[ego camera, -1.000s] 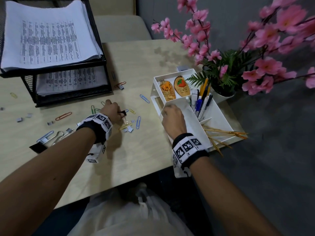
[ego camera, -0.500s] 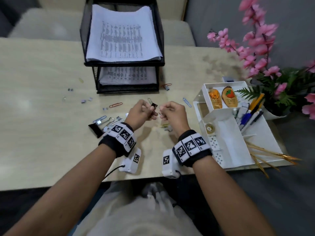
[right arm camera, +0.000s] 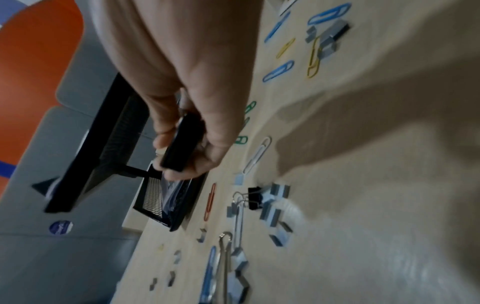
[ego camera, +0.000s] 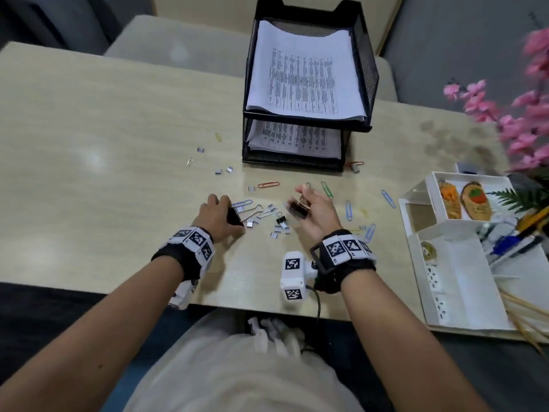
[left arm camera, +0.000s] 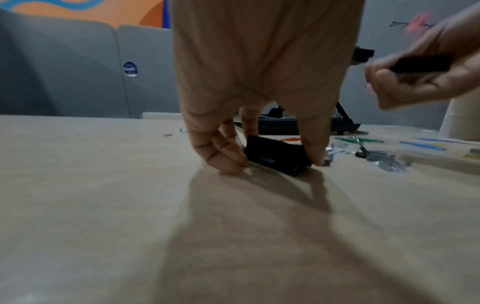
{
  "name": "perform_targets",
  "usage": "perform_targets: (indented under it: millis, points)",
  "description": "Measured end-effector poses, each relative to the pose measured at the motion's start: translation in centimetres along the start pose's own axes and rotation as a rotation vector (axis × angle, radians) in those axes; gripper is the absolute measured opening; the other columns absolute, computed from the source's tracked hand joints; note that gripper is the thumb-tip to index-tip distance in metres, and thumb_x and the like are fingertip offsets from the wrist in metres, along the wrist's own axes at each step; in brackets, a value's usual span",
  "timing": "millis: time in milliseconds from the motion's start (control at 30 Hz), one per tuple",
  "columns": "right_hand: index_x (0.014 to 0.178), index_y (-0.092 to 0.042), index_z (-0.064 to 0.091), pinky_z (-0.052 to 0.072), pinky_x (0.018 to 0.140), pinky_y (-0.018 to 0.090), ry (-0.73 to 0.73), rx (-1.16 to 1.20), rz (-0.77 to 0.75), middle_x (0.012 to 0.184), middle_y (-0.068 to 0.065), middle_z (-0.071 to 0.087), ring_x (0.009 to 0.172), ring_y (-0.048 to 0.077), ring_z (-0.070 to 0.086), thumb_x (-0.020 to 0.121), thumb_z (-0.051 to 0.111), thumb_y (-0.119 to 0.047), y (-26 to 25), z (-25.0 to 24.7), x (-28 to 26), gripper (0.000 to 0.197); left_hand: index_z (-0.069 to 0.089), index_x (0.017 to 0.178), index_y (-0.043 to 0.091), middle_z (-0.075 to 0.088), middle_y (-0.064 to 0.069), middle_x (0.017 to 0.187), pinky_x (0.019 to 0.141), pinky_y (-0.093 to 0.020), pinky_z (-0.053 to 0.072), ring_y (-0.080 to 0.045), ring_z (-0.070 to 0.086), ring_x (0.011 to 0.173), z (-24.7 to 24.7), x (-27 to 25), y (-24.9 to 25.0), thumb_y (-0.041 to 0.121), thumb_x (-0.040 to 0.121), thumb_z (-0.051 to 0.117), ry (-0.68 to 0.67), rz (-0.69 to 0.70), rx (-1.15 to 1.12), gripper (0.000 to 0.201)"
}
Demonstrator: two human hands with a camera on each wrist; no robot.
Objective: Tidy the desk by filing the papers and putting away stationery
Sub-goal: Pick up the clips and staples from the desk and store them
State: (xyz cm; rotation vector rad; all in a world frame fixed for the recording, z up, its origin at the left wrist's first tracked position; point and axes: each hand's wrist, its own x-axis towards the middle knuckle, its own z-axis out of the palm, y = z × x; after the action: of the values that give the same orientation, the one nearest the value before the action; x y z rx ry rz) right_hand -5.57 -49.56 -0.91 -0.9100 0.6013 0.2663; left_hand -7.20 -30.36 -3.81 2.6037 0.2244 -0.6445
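My right hand (ego camera: 309, 205) is raised a little above the desk and holds a black binder clip (ego camera: 298, 210) in curled fingers (right arm camera: 179, 144). My left hand (ego camera: 221, 214) is down on the desk, fingertips (left arm camera: 228, 162) and thumb pinching a large black binder clip (left arm camera: 276, 157) that still lies on the wood. Between the hands lie a small black binder clip (ego camera: 280, 220), staple strips (ego camera: 279, 231) and coloured paper clips (ego camera: 269, 184). A black two-tier mesh tray (ego camera: 309, 93) holds printed papers behind them.
A white desk organiser (ego camera: 451, 263) with pens, two key tags and a coin sits at the right edge. Pink artificial flowers (ego camera: 523, 120) stand behind it. More staples and clips (ego camera: 219, 171) are scattered left of the mesh tray. Wooden sticks poke out at the lower right.
The hands, joined on one binder clip half a second ago, have parted. The right keeps that clip; the left has dropped to the desk onto the large binder clip.
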Motion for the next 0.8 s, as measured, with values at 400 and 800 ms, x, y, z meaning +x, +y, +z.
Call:
perform_targets:
  millis: [400, 800]
  points:
    - [0.081, -0.001, 0.067, 0.057, 0.081, 0.046, 0.141, -1.314, -0.2, 0.088, 0.018, 0.063, 0.085, 0.037, 0.067, 0.08, 0.054, 0.008, 4.2, 0.9, 2.3, 0.016, 0.041, 0.088, 0.011, 0.057, -0.013, 0.086, 0.065, -0.028, 0.034, -0.033, 0.055, 0.088, -1.1, 0.4, 0.1, 0.013, 0.087, 0.059, 0.126, 0.125, -0.293, 0.019]
    - [0.065, -0.014, 0.047, 0.041, 0.047, 0.025, 0.383, -0.684, -0.365, 0.059, 0.005, 0.049, 0.052, 0.017, 0.046, 0.09, 0.056, -0.012, -4.9, -9.1, -3.5, 0.026, 0.05, 0.075, 0.013, 0.049, -0.009, 0.074, 0.04, -0.01, 0.047, 0.001, 0.05, 0.032, 1.9, -0.2, 15.3, -0.006, 0.094, 0.042, -0.387, 0.312, -0.824, 0.028]
